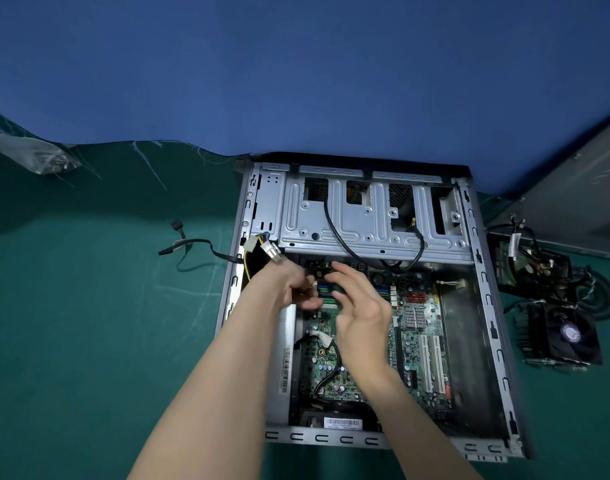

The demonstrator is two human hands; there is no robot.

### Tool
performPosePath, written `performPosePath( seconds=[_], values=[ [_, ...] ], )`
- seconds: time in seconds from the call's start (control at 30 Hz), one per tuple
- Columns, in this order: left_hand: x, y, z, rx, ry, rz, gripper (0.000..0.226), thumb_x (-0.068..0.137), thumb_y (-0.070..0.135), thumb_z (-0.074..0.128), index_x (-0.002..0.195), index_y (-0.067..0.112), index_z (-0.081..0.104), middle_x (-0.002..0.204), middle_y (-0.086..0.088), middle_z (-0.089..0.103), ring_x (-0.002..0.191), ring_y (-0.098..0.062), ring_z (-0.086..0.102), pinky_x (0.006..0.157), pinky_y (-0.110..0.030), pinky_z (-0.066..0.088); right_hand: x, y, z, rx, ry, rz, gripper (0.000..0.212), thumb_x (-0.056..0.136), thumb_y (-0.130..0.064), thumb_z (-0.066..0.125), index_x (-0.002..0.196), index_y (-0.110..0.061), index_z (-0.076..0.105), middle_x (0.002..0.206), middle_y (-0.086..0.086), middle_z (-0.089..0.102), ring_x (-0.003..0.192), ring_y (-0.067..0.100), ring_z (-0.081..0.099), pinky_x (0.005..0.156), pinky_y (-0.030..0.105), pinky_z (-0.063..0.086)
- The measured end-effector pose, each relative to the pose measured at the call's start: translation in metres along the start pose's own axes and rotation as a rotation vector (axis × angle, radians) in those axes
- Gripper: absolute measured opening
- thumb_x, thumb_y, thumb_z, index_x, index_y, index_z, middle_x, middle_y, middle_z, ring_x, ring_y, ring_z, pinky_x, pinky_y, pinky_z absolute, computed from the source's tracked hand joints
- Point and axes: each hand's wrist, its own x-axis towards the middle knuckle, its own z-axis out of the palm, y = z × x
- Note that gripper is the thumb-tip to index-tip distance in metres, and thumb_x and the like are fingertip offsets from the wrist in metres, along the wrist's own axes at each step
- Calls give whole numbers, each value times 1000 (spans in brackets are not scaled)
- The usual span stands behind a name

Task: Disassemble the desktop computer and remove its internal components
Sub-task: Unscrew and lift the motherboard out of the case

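The open desktop case (487, 306) lies on its side on a green cloth. Inside it sits the green motherboard (418, 344), below the silver drive cage (366, 223). Both my hands are over the memory slots (326, 294) near the board's top edge. My left hand (291, 284) has its fingers curled and pinches the end of a memory module there. The fingers of my right hand (360, 304) lie nearly straight and touch the module's other end. The module itself is mostly hidden by my hands.
White power connectors (270, 252) on yellow wires hang over the case's left wall. A loose black cable (192, 244) lies on the cloth to the left. Right of the case are a removed fan with heatsink (570, 336), a pile of cabled parts (532, 268) and a grey panel (573, 202).
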Motion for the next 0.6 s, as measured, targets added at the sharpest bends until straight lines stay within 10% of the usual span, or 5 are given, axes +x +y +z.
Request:
performPosePath(
  seconds=[0.07, 0.2, 0.3, 0.6],
  values=[
    [6, 0, 6, 231, 54, 32, 15, 101, -1, 37, 92, -6, 48, 77, -22, 57, 43, -25, 60, 50, -31, 56, 1, 3, -8, 22, 36, 26, 61, 65, 38, 43, 108, 3, 68, 121, 12, 62, 109, 4, 57, 92, 11, 46],
    [23, 6, 12, 817, 253, 160, 30, 101, 9, 36, 124, 0, 54, 127, -18, 57, 111, -30, 59, 92, -35, 47, 4, 9, -19, 64, 143, 47, 49, 74, 35, 45, 102, 3, 70, 108, 14, 66, 104, -1, 57, 86, 4, 44],
    [28, 9, 16, 1139, 277, 252, 35, 100, 9, 34, 131, 3, 50, 138, -15, 49, 125, -29, 48, 100, -32, 38, 4, 15, -25, 111, 163, 69, 47, 77, 34, 46, 102, 3, 71, 106, 12, 66, 103, -6, 58, 86, 8, 47],
    [41, 16, 23, 1338, 335, 408, 50, 104, 17, 27, 151, 15, 14, 160, -8, 7, 146, -25, 11, 116, -34, 11, 1, 21, -31, 238, 199, 104, 51, 75, 33, 48, 101, -4, 71, 107, 0, 66, 106, 0, 61, 86, 16, 52]
  ],
)
